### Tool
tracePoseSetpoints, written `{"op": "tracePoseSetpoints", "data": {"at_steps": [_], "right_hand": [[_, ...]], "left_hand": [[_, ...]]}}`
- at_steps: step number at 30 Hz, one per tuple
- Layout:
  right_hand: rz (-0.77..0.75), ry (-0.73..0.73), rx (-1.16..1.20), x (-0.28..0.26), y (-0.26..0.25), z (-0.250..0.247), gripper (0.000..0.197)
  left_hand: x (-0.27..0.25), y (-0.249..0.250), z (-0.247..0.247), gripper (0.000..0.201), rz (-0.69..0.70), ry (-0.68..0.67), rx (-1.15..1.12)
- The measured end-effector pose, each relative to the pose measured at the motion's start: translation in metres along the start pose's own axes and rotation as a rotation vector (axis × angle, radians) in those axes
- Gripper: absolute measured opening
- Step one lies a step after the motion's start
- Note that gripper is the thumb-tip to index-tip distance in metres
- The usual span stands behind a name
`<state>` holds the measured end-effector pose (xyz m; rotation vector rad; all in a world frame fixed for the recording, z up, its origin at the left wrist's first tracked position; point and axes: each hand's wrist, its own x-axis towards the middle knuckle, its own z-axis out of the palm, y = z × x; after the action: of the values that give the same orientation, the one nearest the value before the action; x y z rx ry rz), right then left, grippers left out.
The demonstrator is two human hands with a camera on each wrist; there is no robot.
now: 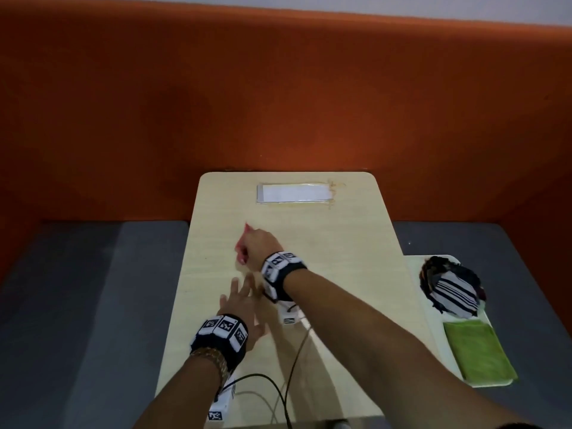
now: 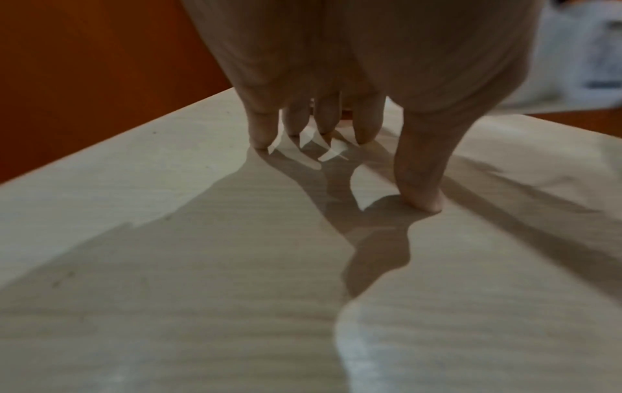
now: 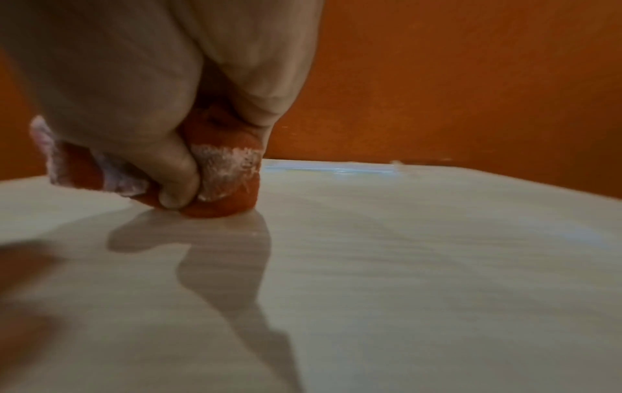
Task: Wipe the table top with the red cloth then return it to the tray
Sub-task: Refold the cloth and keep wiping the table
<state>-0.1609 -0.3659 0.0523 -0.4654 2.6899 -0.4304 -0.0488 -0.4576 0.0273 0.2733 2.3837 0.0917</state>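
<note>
Half the job at most looks done: the right hand [image 1: 259, 246] grips the bunched red cloth [image 3: 220, 183] against the table top [image 1: 325, 243], mid-wipe, well apart from the tray [image 1: 416, 274]. The left hand [image 1: 240, 300] rests open, fingertips [image 2: 261, 138] on the wood. Only the right wrist view shows pale smears on the cloth.

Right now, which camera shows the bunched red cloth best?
The right wrist view: the bunched red cloth fills it, gripped by the right hand against the pale wooden table top. The head view shows only slivers; the left wrist view, none.
</note>
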Motion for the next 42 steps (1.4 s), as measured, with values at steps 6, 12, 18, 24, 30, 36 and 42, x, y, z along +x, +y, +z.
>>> {"op": "tracePoseSetpoints", "data": {"at_steps": [6, 12, 18, 24, 30, 36, 42], "right_hand": [[0.259, 0.141, 0.023, -0.059, 0.115, -0.010, 0.015], [0.486, 0.130, -0.012, -0.101, 0.132, -0.030, 0.021], [0.296, 0.046, -0.018, -0.055, 0.026, 0.004, 0.017], [-0.023, -0.026, -0.013, -0.042, -0.046, 0.048, 0.014], [0.060, 0.037, 0.044, -0.086, 0.052, 0.030, 0.021], [0.376, 0.153, 0.024, -0.159, 0.188, 0.013, 0.026], [0.486, 0.102, -0.004, -0.163, 0.153, -0.006, 0.021]], "left_hand": [[-0.006, -0.028, 0.021, 0.096, 0.049, 0.023, -0.006], [-0.039, -0.081, 0.039, 0.096, 0.019, 0.073, -0.061], [-0.049, -0.096, 0.038, 0.097, -0.014, 0.033, -0.039], [-0.046, -0.084, 0.031, 0.099, -0.051, -0.002, 0.058], [-0.046, -0.082, 0.030, 0.100, -0.075, -0.020, 0.082], [-0.048, -0.076, 0.029, 0.100, -0.090, -0.020, 0.099], [-0.052, -0.076, 0.030, 0.100, -0.084, -0.025, 0.054]]}}
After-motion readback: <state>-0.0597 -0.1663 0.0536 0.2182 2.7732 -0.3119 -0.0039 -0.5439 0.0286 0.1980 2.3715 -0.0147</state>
